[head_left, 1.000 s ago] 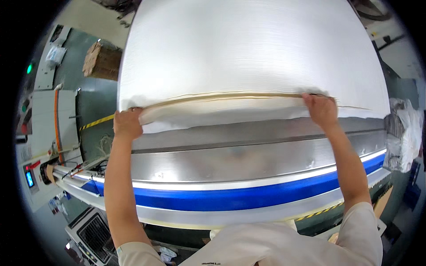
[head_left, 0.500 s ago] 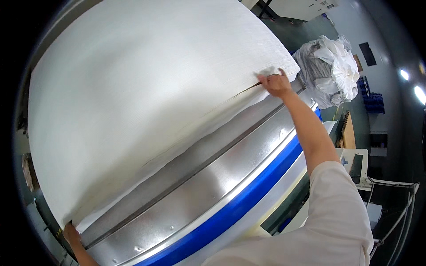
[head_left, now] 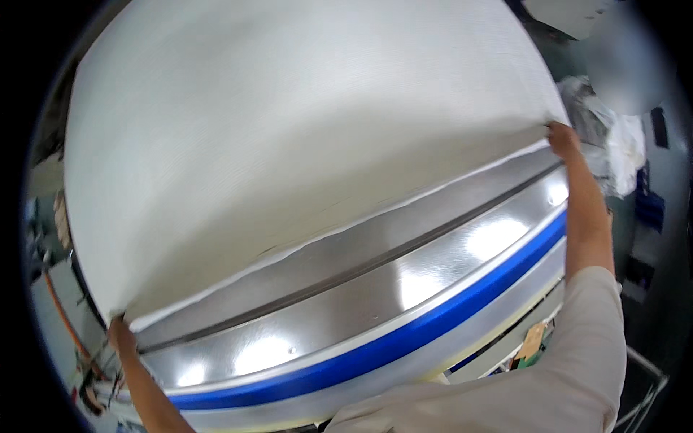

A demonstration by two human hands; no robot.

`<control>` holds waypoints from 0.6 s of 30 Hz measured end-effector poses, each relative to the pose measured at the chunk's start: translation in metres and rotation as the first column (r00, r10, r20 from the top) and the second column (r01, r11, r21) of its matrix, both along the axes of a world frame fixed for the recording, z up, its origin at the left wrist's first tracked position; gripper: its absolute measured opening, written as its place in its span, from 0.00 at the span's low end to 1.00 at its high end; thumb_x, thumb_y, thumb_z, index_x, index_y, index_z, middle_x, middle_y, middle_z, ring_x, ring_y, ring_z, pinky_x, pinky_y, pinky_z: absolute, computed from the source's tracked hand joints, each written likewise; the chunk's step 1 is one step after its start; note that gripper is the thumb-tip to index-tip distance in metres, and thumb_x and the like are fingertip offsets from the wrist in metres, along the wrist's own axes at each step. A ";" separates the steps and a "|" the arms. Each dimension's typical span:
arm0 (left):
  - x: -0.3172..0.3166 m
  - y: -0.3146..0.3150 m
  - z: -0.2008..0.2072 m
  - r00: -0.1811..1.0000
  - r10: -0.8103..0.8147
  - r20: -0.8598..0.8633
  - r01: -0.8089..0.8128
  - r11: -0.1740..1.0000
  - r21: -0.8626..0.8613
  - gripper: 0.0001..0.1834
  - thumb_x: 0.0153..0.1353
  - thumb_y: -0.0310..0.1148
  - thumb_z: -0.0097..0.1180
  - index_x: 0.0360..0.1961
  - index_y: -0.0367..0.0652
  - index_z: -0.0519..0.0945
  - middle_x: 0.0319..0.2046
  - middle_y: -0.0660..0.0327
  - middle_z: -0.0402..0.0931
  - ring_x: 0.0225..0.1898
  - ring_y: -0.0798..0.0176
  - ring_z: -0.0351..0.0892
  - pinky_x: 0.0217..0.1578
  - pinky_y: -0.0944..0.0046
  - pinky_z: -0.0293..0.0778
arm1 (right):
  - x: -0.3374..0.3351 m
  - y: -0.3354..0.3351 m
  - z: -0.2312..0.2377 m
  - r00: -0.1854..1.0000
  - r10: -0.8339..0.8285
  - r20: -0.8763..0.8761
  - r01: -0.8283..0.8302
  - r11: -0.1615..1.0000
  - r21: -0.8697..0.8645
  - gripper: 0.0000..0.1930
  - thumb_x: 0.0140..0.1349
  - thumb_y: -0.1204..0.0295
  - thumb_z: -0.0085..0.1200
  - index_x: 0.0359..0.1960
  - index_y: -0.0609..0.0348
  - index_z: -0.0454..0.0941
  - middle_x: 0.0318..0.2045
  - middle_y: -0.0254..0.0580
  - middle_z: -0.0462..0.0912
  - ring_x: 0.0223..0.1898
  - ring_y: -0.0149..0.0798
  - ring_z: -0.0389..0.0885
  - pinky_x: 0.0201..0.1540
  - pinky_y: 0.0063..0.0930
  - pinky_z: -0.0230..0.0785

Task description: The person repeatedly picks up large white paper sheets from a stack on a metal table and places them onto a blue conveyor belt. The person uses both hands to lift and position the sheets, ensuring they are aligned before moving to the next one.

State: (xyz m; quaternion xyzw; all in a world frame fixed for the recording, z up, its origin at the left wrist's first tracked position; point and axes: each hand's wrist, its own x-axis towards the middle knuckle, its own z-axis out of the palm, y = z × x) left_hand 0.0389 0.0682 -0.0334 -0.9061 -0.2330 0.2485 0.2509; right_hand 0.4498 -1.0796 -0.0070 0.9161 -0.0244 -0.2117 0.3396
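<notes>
A very large white sheet [head_left: 310, 108], either thin cloth or paper, spreads flat over the work surface, its near edge running slantwise toward the far right. My left hand [head_left: 121, 335] is closed on the near left corner, with the fingertips partly hidden at the edge. At the right corner, my right hand [head_left: 564, 139] pinches the same edge, arm stretched far out. Between the two hands the near edge looks thin and slightly wavy, with small creases. Whether one layer or several are held, I cannot tell.
Along the near side runs a shiny metal ledge [head_left: 346, 292] with a dark groove, then a blue strip [head_left: 375, 364]. A heap of crumpled white plastic [head_left: 613, 148] stands beyond my right hand. Metal tubing [head_left: 650, 390] shows at the lower right.
My right hand has moved outward along the edge to the right corner and closed there. My left hand stays at the left corner. The whole view has turned, levelling the near edge somewhat.
</notes>
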 end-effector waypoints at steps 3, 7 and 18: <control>0.029 -0.073 0.013 0.994 -0.008 0.113 0.010 1.000 -0.020 0.08 0.54 0.22 0.49 0.34 0.41 0.79 0.35 0.51 0.79 0.39 0.49 0.78 0.39 0.55 0.75 | -0.014 0.034 0.024 0.987 -0.143 0.075 0.134 0.983 0.123 0.15 0.64 0.67 0.43 0.50 0.48 0.74 0.53 0.40 0.74 0.55 0.43 0.72 0.55 0.37 0.66; 0.027 -0.094 0.038 0.995 -0.064 0.078 0.065 0.998 -0.016 0.10 0.52 0.21 0.52 0.35 0.44 0.80 0.36 0.55 0.79 0.39 0.55 0.80 0.40 0.60 0.75 | 0.001 -0.046 -0.014 0.978 0.201 -0.055 -0.209 0.953 -0.219 0.16 0.64 0.73 0.43 0.53 0.50 0.71 0.51 0.37 0.74 0.53 0.40 0.72 0.56 0.34 0.67; 0.019 -0.130 0.034 0.946 -0.036 0.322 0.007 0.996 0.090 0.16 0.55 0.28 0.48 0.46 0.52 0.74 0.52 0.60 0.68 0.55 0.54 0.66 0.54 0.53 0.63 | -0.003 -0.098 -0.023 0.935 0.236 0.265 -0.274 0.955 0.117 0.23 0.56 0.79 0.40 0.56 0.57 0.68 0.52 0.46 0.74 0.52 0.48 0.73 0.53 0.39 0.66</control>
